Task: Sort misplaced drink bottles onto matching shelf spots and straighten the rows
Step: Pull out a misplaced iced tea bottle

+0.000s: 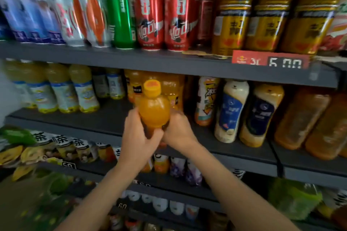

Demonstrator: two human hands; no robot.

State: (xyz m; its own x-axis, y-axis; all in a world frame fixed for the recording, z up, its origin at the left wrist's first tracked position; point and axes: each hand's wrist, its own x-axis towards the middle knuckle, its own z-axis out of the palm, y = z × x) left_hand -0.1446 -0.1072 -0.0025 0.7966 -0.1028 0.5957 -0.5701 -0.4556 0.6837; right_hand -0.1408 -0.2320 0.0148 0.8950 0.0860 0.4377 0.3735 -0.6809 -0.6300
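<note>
An orange juice bottle (154,107) with a yellow-orange cap is held upright in front of the middle shelf (105,120). My left hand (139,135) grips its lower body from the left, and my right hand (178,127) grips it from the right. Both hands cover the bottle's base. Directly behind it stands a row of similar orange juice bottles (169,88). Pale yellow bottles with white labels (62,90) fill the left of that shelf.
The top shelf carries cans: white-orange, green (122,18), red (150,20), and gold ones (231,24), above a red price tag (270,60). Cream bottles with blue labels (231,110) and brown bottles (300,118) stand to the right. Lower shelves hold tea bottles and snack bags.
</note>
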